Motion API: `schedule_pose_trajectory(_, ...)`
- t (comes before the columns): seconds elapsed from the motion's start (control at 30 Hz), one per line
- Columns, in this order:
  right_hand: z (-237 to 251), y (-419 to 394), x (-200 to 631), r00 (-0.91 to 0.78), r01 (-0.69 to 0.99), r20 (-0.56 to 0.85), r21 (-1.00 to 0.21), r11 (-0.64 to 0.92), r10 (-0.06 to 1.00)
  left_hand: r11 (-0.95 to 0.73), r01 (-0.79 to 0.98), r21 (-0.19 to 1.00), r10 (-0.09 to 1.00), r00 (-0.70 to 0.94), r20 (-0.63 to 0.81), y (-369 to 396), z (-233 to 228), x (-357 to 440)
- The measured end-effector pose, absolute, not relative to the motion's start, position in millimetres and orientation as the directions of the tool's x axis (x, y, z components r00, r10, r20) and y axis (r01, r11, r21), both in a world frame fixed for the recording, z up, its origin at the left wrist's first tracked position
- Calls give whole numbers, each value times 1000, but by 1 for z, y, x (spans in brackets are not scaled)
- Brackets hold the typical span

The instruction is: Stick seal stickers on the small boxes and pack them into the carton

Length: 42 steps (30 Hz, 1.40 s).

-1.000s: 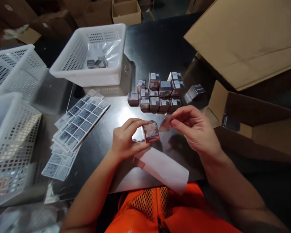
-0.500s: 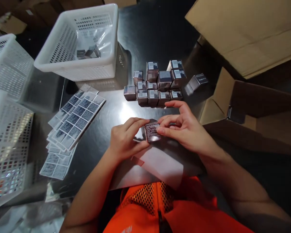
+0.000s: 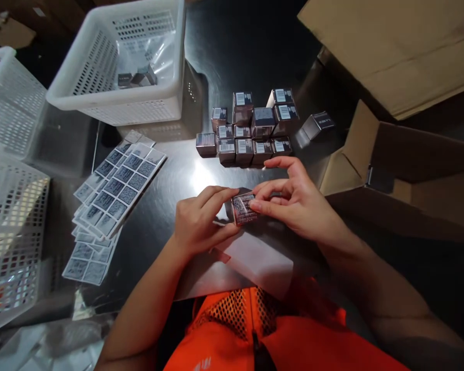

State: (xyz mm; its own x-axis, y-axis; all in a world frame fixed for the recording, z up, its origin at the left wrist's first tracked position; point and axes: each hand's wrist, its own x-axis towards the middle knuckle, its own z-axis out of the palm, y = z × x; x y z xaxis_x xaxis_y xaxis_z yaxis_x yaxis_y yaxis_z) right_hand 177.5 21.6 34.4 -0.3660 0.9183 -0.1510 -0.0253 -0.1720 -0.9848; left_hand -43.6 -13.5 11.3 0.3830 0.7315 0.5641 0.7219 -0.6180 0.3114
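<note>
A small dark box with fine pale print (image 3: 243, 210) is between my hands, just over the near part of the table. My left hand (image 3: 197, 219) grips it from the left, fingers along the top edge and thumb at the lower corner. On the right, my right hand (image 3: 296, 203) has thumb and index finger pinched at the box's upper right corner; whether a label is under the fingertips is hidden. Below the box lies a white paper strip (image 3: 259, 260). Several similar boxes with barcode labels (image 3: 244, 150) stand grouped beyond my hands.
Overlapping sheets of printed labels (image 3: 119, 193) lie to the left on the metal table (image 3: 154, 221). Behind them a white perforated basket (image 3: 147, 111) holds a few boxes and clear plastic. More baskets (image 3: 15, 221) line the left edge. One box (image 3: 319, 124) lies near an open carton (image 3: 417, 180).
The head view has shifted slightly, so the table and boxes sit a little higher. Both hands keep nearly the same grip, while the held box's printed face has tilted slightly.
</note>
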Motion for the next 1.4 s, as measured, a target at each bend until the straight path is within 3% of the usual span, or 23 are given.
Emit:
schedule_pose_trajectory(0.23, 26, 17, 172, -200, 155, -45, -988, -13, 979, -612, 711, 346, 746, 374, 551, -15, 9, -40)
schedule_pose_trajectory(0.37, 23, 21, 179, -68, 262, 179, -946, 191, 981, -422, 800, 427, 824, 141, 549, -15, 11, -41)
schedule_pose_trajectory(0.47, 24, 16, 179, -276, 268, 386, -849, 456, 880, -182, 878, 443, 839, -97, 536, -11, 13, -44)
schedule_pose_trajectory(0.53, 21, 9, 173, -513, 266, 487, -692, 671, 707, -69, 890, 450, 842, -190, 505, -8, 13, -46)
schedule_pose_trajectory(0.63, 10, -3, 161, -732, 296, 465, -441, 847, 498, 37, 873, 487, 871, -267, 413, -3, 10, -46)
schedule_pose_trajectory(0.7, 2, -6, 156, -758, 355, 411, -393, 848, 507, 88, 846, 525, 891, -303, 339, -1, 9, -46)
schedule_pose_trajectory(0.87, -2, -1, 156, -691, 420, 402, -453, 786, 601, 150, 796, 586, 914, -338, 225, 1, 10, -46)
schedule_pose_trajectory(1.07, -8, 2, 155, -727, 337, 466, -397, 853, 504, 198, 739, 644, 916, -373, 146, 3, 9, -47)
schedule_pose_trajectory(1.27, -11, -2, 154, -663, 338, 559, -370, 865, 498, 228, 687, 690, 929, -366, 57, 7, 9, -46)
schedule_pose_trajectory(1.4, -4, 0, 150, -665, 316, 658, -181, 931, 353, 279, 579, 766, 925, -376, -52, 9, 10, -48)
